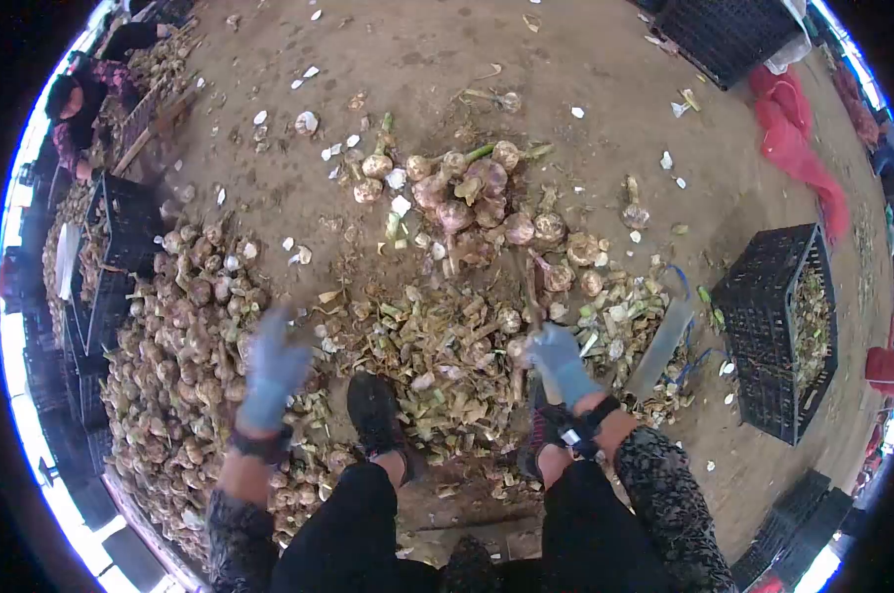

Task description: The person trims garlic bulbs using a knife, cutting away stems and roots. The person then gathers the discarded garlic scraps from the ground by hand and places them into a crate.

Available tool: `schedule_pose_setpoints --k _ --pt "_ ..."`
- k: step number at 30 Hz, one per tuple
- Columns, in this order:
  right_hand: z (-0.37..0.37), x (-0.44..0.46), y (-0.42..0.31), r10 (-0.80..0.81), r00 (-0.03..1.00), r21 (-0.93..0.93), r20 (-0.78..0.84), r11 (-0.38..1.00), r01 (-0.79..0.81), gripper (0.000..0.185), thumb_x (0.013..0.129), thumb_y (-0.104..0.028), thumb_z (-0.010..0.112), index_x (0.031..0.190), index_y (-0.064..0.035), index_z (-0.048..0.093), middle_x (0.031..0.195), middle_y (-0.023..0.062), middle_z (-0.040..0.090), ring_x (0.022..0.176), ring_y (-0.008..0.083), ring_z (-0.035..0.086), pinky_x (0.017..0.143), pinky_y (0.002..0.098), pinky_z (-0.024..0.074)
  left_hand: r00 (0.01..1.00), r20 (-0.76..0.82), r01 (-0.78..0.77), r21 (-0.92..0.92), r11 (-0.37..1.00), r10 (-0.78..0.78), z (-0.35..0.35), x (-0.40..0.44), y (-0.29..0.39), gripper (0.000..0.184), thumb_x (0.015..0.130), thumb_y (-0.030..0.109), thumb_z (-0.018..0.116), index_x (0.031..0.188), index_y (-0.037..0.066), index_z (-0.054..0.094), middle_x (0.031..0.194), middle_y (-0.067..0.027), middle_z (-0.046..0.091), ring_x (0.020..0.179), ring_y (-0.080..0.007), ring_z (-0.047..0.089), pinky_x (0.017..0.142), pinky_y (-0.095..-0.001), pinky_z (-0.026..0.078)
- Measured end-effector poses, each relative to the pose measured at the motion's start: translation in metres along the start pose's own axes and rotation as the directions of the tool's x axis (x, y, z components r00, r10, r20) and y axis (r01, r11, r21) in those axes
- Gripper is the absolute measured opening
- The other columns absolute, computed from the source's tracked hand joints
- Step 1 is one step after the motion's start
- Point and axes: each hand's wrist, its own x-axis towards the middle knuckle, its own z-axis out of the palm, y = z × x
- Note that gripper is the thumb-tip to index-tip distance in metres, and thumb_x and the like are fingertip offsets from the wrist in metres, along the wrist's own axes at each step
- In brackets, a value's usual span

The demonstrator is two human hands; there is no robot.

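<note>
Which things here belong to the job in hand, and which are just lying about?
Likely part of the job:
left hand, blurred
right hand
garlic heap, at left
garlic cluster, ahead

Seemingly just lying about:
trimmings, mid-view
white flakes, scattered
red fabric, upper right

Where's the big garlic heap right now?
In the head view, the garlic heap is on the person's left, between the black crates and the left shoe.

Wide head-worn view, forward and down onto floor
</note>
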Motion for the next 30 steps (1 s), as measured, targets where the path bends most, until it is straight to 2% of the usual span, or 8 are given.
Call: schedule_pose_setpoints --k 3,4,11,18,20,25,28,30 --pt "0.007 0.029 0.019 -0.04 0.998 -0.127 -0.056 0.991 0.033 0.024 0.073 -0.006 0.065 0.096 -0.0009 0.059 0.073 0.0048 0.06 0.059 0.0151 0.057 0.052 0.0283 0.0466 0.889 0.452 0.146 -0.418 0.897 0.066 0.081 0.002 0.108 0.052 0.077 0.012 0.065 0.126 0.005 0.048 0.11 -0.0196 0.061 0.1 -0.0257 0.06 0.083 -0.0358 0.048" --pt "0.009 0.026 -0.004 -0.073 0.997 0.056 -0.029 0.996 0.075 0.021 0.075 -0.003 0.064 0.095 -0.0013 0.057 0.075 0.0055 0.06 0.064 0.0162 0.058 0.053 0.0277 0.0477 0.866 0.415 -0.174 -0.273 0.946 0.279 0.13 0.007 0.116 0.05 0.078 0.013 0.06 0.126 0.005 0.046 0.113 -0.022 0.058 0.101 -0.0332 0.059 0.084 -0.0395 0.048" --pt "0.011 0.035 -0.09 -0.318 0.948 0.286 0.014 0.91 0.301 0.026 0.069 0.007 0.063 0.092 -0.0025 0.058 0.077 0.0016 0.059 0.07 0.0101 0.056 0.06 0.0264 0.0451 0.859 0.506 -0.073 -0.028 0.997 0.077 0.185 0.033 0.158 0.07 0.079 0.023 0.059 0.136 0.005 0.023 0.109 -0.0241 0.059 0.1 -0.0396 0.058 0.084 -0.0454 0.047" --pt "-0.025 0.015 -0.056 -0.332 0.94 -0.115 -0.081 0.94 0.322 0.024 0.07 -0.001 0.066 0.093 0.0001 0.059 0.08 0.0036 0.062 0.07 0.0106 0.056 0.06 0.0268 0.0455 0.861 0.507 0.134 -0.136 0.982 -0.048 0.187 0.04 0.138 0.052 0.083 0.032 0.063 0.127 0.009 0.048 0.09 -0.0151 0.065 0.077 -0.0292 0.063 0.069 -0.0384 0.051" --pt "-0.021 0.009 -0.054 -0.311 0.949 -0.017 -0.055 0.95 0.311 0.022 0.07 -0.001 0.066 0.091 0.0 0.06 0.079 0.0037 0.062 0.069 0.0111 0.056 0.061 0.0269 0.0456 0.806 0.59 0.462 -0.572 0.677 -0.051 0.194 0.027 0.122 0.039 0.087 0.024 0.063 0.121 0.006 0.057 0.083 -0.0059 0.062 0.064 -0.0131 0.057 0.058 -0.0282 0.051" --pt "0.008 -0.035 -0.096 -0.286 0.958 0.307 -0.001 0.912 0.273 0.022 0.068 0.0 0.069 0.089 -0.0009 0.061 0.08 0.0027 0.061 0.069 0.0112 0.056 0.065 0.0254 0.0466 0.764 0.637 0.547 -0.721 0.425 0.099 0.146 -0.006 0.131 0.044 0.083 0.013 0.067 0.123 0.0 0.054 0.088 0.0001 0.062 0.071 -0.0086 0.057 0.064 -0.0271 0.052" --pt "0.021 -0.041 -0.096 -0.297 0.952 0.322 0.075 0.911 0.259 0.024 0.069 0.0 0.069 0.092 -0.0003 0.062 0.081 0.002 0.061 0.07 0.0088 0.056 0.065 0.0242 0.0465 0.932 0.239 -0.19 -0.317 0.929 0.272 0.133 -0.015 0.126 0.048 0.076 0.025 0.071 0.119 0.008 0.058 0.102 -0.0122 0.064 0.091 -0.0282 0.062 0.078 -0.0353 0.051" --pt "0.026 -0.043 -0.092 -0.362 0.911 0.214 0.199 0.923 0.32 0.03 0.072 -0.003 0.068 0.1 0.0004 0.06 0.082 0.0013 0.06 0.071 0.0067 0.054 0.065 0.0228 0.0456 0.926 0.307 -0.212 -0.066 0.975 0.222 0.104 -0.016 0.151 0.049 0.075 0.025 0.069 0.12 0.008 0.057 0.104 -0.0154 0.063 0.095 -0.0316 0.061 0.08 -0.0373 0.05"
